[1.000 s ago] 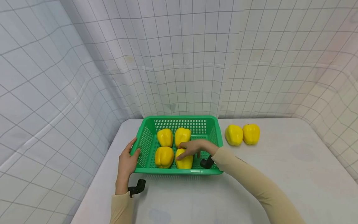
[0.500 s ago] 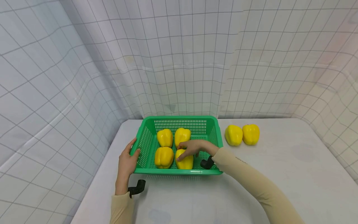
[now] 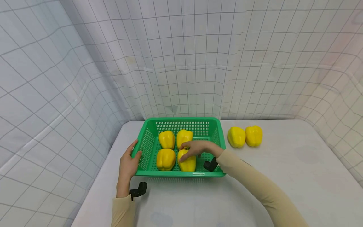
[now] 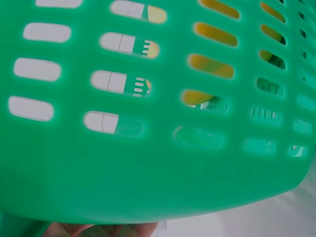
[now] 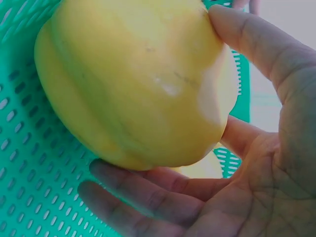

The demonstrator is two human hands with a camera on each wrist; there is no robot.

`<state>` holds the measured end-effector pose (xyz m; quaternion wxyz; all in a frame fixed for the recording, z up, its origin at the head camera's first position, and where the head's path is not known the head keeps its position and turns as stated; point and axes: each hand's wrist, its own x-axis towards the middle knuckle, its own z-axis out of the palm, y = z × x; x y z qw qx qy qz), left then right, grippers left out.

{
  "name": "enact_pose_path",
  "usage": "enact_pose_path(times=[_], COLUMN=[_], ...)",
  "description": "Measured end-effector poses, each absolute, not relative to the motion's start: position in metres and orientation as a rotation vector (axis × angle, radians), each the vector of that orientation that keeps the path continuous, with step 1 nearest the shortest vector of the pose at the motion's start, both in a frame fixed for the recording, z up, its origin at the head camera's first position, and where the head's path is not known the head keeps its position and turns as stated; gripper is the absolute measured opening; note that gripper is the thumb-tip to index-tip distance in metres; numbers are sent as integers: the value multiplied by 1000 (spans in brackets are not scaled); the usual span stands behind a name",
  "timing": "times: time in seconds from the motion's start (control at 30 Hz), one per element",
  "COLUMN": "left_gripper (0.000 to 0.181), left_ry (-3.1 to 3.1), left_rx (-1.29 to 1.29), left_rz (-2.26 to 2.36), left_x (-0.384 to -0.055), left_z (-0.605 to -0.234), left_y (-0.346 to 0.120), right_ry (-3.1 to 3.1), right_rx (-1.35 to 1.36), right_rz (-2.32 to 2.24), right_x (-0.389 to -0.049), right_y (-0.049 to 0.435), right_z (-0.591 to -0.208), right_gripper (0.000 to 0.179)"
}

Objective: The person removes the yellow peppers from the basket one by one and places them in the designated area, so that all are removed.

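A green slotted plastic basket [image 3: 181,174] sits on the table in the head view. My left hand [image 3: 129,164] grips its left rim, thumb on the inner side. In the left wrist view the basket wall [image 4: 148,177] fills most of the frame, with a bit of the fingers [image 4: 106,230] below it. Inside the basket, my right hand [image 3: 195,148] holds a yellow bell pepper [image 3: 188,164] at the front middle. The right wrist view has the thumb against one side of this pepper [image 5: 133,89] and the other fingers curved beneath it.
Three more yellow bell peppers lie in the basket: back left [image 3: 166,139], back middle [image 3: 184,137] and front left [image 3: 165,159]. Two others, one [image 3: 236,137] beside the other [image 3: 254,136], rest on the table right of the basket. A white gridded curtain [image 3: 181,63] surrounds the table.
The bell pepper under my right hand has shifted and turned slightly, with small movements of the fingers. My left hand and the basket stay almost exactly in place.
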<state>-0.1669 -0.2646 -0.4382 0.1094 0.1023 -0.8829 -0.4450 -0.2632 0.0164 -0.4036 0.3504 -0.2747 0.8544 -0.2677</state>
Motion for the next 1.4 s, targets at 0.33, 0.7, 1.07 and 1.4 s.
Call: enact_pose_path(times=[0.33,0.7,1.07,1.4], left_gripper=[51,51,51,51], left_ry=[-2597,-2597,-2596,-2604], left_rx=[298,288,291,299], left_rz=[-1307,-1303,-1306,-1315], left_x=[-167,-167,-167,-166], left_z=[-438,-439,-438,-437], left_y=[-265,-265,-265,-266], right_ry=[2239,2262,2289,2331], right_rx=[-731,-743,-807,-822], right_rz=[-707,-744,-792,-861], right_x=[-263,-258,-256,-254], right_y=[19,21,24,28], right_z=[-394,-389,-383,-380], right_gripper=[61,58,56,57])
